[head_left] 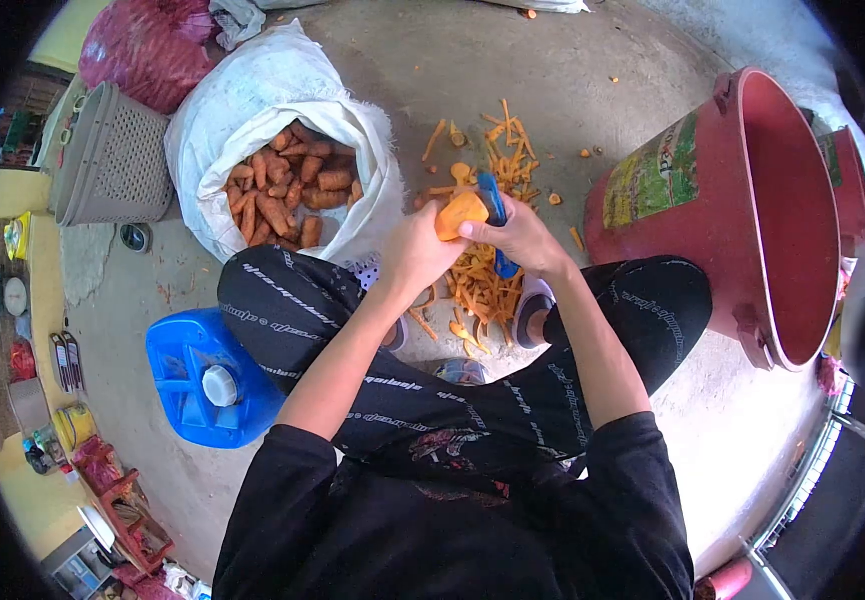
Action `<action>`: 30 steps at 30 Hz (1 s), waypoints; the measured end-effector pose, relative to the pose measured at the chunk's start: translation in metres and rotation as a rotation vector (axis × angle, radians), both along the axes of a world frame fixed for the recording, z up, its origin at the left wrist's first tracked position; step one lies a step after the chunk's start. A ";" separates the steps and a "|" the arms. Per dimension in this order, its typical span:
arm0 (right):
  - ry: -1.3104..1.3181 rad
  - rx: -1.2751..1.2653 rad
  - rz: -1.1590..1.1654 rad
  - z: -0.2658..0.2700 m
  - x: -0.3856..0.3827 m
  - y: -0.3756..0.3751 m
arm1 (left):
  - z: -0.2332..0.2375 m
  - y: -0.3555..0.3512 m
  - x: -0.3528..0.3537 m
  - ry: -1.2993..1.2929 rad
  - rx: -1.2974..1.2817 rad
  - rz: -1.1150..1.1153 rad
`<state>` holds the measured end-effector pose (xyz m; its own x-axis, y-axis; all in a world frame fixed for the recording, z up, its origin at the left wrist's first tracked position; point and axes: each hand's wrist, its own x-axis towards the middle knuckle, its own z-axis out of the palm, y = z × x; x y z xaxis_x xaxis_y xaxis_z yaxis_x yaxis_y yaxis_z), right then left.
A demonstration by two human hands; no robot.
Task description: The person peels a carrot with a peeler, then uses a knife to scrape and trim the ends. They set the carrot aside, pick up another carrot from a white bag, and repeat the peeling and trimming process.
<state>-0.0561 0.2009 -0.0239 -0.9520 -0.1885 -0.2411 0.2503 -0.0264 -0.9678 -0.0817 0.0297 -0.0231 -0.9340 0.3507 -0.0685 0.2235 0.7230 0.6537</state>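
My left hand (pixel 417 246) is wrapped round an orange carrot (pixel 460 216), part of which shows peeled and smooth. In my right hand (pixel 525 238) is a blue peeler (pixel 493 200), held against the carrot's right side with the thumb touching the carrot. The peeler's blade is hidden from this angle. Below both hands, a heap of orange peelings (pixel 483 288) lies on the floor between my feet and spreads forward. To the left, an open white sack (pixel 253 85) holds several unpeeled carrots (pixel 278 190) with brownish skins.
A large red bucket (pixel 673 190) stands tilted in view beside my right knee. By my left knee is a blue jerrycan (pixel 188 375) with a white cap. A grey perforated basket (pixel 118 160) and a red mesh sack (pixel 143 55) stand farther left. Scraps dot the concrete floor (pixel 543 60).
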 end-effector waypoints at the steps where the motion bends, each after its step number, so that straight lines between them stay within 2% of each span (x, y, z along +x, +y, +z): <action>1: 0.012 0.009 0.019 0.005 0.001 -0.002 | 0.001 0.001 0.000 -0.043 -0.030 -0.012; 3: 0.000 -0.015 0.025 0.006 0.002 -0.004 | 0.004 0.003 -0.002 -0.128 -0.091 -0.035; 6: -0.109 -0.077 -0.012 0.005 0.000 0.001 | -0.007 -0.007 -0.007 -0.300 0.316 -0.133; 8: -0.219 -0.078 -0.028 0.011 -0.003 0.007 | -0.012 -0.010 -0.005 -0.326 0.401 -0.156; 9: -0.176 -0.015 -0.071 0.010 -0.002 0.005 | -0.012 -0.010 -0.003 -0.339 0.442 -0.168; 11: -0.092 0.113 -0.153 0.004 -0.003 -0.005 | -0.011 -0.009 -0.002 -0.312 0.399 -0.172; 14: 0.064 0.171 -0.249 -0.020 -0.002 -0.012 | -0.005 -0.007 0.002 -0.296 0.278 -0.134; 17: -0.057 0.093 -0.377 -0.026 -0.001 -0.017 | 0.003 -0.005 0.006 -0.267 0.121 -0.073; 21: -0.071 0.017 -0.299 -0.019 0.001 -0.020 | 0.006 -0.002 0.010 -0.159 0.019 0.028; 23: -0.035 0.012 -0.261 -0.011 0.001 -0.023 | 0.002 -0.001 0.006 -0.151 -0.120 0.044; 26: 0.371 0.534 -0.573 -0.046 -0.004 -0.015 | -0.006 -0.003 0.001 -0.098 -0.261 0.087; 30: -0.034 0.486 -0.255 0.007 0.010 -0.009 | -0.015 -0.003 -0.004 -0.036 -0.358 0.114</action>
<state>-0.0462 0.1915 -0.0167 -0.9431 0.1881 -0.2740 0.3256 0.3576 -0.8752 -0.0857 0.0263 -0.0383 -0.9604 0.1926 -0.2013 0.1101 0.9261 0.3609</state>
